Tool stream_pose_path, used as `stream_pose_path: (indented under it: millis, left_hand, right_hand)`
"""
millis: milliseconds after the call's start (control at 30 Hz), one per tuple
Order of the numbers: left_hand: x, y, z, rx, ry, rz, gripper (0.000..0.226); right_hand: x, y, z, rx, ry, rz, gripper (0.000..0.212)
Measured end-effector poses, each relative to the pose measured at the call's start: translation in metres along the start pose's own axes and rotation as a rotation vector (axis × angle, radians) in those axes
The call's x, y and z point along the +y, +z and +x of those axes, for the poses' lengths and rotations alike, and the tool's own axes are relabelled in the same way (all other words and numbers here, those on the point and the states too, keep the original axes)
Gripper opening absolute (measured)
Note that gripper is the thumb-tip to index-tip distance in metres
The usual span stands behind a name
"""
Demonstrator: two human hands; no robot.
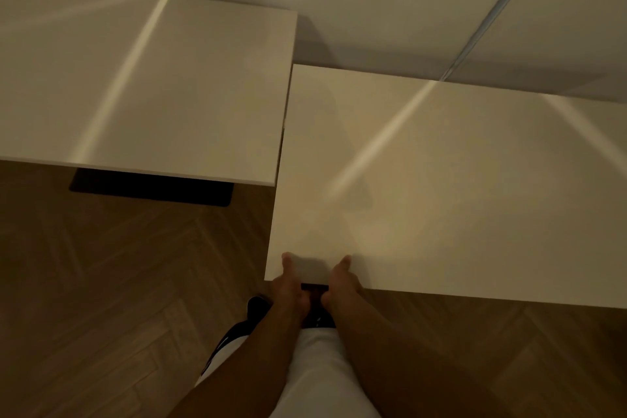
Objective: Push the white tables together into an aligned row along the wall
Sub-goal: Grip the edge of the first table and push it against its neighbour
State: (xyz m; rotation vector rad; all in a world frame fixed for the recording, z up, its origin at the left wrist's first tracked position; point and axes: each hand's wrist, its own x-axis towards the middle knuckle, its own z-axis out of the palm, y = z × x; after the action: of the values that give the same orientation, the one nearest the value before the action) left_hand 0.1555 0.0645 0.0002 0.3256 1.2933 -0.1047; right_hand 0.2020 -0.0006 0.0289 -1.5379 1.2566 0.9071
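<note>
Two white tables stand side by side near the wall. The left table (163, 85) sits further back against the wall. The right table (458, 187) is offset toward me, its left edge close beside the left table's right edge. My left hand (288, 285) and my right hand (339, 285) both grip the right table's near edge at its left corner, thumbs on top and fingers curled under the edge, a small gap between them.
A pale panelled wall (390, 3) with a metal strip (498, 10) runs behind the tables. The floor is brown herringbone wood (101, 282). A dark table base (152, 187) shows under the left table. My dark shoe (256, 305) is just below the hands.
</note>
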Motion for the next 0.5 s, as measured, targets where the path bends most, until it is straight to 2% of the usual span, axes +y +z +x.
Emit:
stream_pose_path:
  millis: [200, 333, 500]
  left_hand:
    - [0.011, -0.001, 0.005, 0.019, 0.013, 0.026, 0.069]
    - [0.017, -0.002, -0.003, 0.075, 0.014, 0.037, 0.056]
    - [0.016, 0.001, -0.006, 0.052, -0.014, 0.014, 0.065]
  right_hand:
    - [-0.001, 0.011, 0.001, -0.004, -0.024, 0.086, 0.078]
    - [-0.003, 0.016, -0.001, 0.069, 0.014, 0.066, 0.084]
    - [-0.002, 0.018, 0.005, 0.089, 0.019, 0.036, 0.090]
